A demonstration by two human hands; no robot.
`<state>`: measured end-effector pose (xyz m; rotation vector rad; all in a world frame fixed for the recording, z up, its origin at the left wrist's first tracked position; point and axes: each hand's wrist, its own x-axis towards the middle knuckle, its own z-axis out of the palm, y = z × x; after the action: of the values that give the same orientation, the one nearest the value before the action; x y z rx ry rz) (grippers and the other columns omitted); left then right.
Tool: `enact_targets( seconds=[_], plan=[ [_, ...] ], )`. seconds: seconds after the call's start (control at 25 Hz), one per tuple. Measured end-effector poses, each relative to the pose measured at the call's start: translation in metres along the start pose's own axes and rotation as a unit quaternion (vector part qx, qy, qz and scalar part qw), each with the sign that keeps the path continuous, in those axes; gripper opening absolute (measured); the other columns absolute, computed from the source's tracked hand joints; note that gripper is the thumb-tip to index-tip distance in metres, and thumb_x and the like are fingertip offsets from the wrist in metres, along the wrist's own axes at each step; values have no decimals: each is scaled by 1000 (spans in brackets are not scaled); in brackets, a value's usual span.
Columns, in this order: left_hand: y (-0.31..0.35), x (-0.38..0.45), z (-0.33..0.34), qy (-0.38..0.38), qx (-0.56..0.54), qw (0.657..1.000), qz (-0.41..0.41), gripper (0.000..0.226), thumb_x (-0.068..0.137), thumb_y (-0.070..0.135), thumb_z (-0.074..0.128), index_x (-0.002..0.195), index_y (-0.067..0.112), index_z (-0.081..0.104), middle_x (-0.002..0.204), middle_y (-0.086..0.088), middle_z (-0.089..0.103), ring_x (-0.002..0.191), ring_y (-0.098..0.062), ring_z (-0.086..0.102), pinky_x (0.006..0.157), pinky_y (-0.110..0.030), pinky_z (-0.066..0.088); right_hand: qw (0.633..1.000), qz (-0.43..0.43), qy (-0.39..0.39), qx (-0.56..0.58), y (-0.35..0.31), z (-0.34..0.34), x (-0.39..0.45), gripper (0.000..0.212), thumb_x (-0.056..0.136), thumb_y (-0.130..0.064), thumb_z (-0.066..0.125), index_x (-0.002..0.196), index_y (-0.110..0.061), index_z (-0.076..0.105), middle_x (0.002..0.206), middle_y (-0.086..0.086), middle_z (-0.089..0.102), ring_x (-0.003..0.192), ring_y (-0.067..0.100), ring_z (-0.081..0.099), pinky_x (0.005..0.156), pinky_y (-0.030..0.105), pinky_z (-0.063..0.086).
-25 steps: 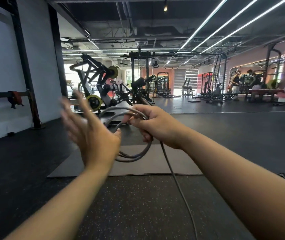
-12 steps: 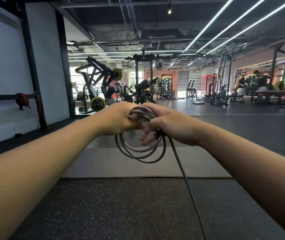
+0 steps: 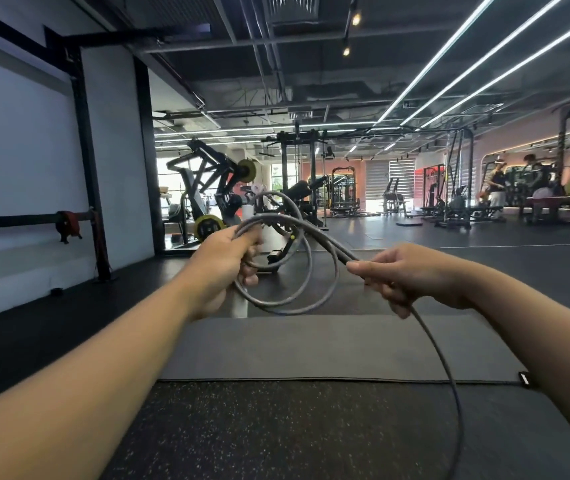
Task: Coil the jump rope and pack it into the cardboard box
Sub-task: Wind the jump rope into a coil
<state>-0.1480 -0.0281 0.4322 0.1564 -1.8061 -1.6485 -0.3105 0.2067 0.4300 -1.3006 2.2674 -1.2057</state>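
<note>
A grey jump rope (image 3: 306,299) hangs in several loops in front of me at chest height. My left hand (image 3: 221,265) grips the top of the coil where the loops gather. My right hand (image 3: 411,275) is apart to the right, pinching a stretch of the same rope that runs from the coil. From my right hand the loose rope tail (image 3: 450,382) drops in a curve to the bottom edge of the view. No cardboard box is in view, and the rope's handles are hidden.
A grey exercise mat (image 3: 311,348) lies on the speckled black rubber floor (image 3: 276,434) below my hands. Weight machines (image 3: 214,195) stand behind the coil. A white wall with a black post (image 3: 89,188) is at left. People stand far right by racks (image 3: 498,188).
My hands were together on the coil; my right hand has pulled away to the right along the rope, drawing a new stretch out. The coil stays in my left hand.
</note>
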Motion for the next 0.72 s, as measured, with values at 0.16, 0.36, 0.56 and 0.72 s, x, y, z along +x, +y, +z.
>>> enact_targets(
  seconds=[0.16,0.36,0.56,0.72],
  plan=[
    [-14,-4,6,130,-243,961,-30,24,107,25,47,88,13,54,62,3,40,47,-10,34,42,-24,38,959,47,158,230,14,-1,7,44,99,-49,58,75,-12,58,48,0,41,41,21,53,41,26,49],
    [-19,-18,87,263,-375,879,-131,33,109,29,40,82,11,48,70,-2,52,58,-18,55,51,-29,53,907,35,16,420,-19,53,34,66,99,-66,40,129,-12,63,91,10,74,78,30,71,74,50,62],
    [-7,-10,101,330,-280,894,-119,40,103,22,43,137,3,51,128,-17,64,115,-36,64,90,-42,53,904,-52,-12,424,-20,101,26,79,73,-83,62,117,-18,73,101,19,64,81,30,44,60,33,23],
    [-20,0,103,352,-186,896,-198,49,103,43,36,127,6,58,119,-18,70,104,-37,69,89,-41,57,853,-108,115,498,-20,123,32,52,70,-37,90,112,-12,71,102,25,74,85,40,61,66,41,51]
  ],
)
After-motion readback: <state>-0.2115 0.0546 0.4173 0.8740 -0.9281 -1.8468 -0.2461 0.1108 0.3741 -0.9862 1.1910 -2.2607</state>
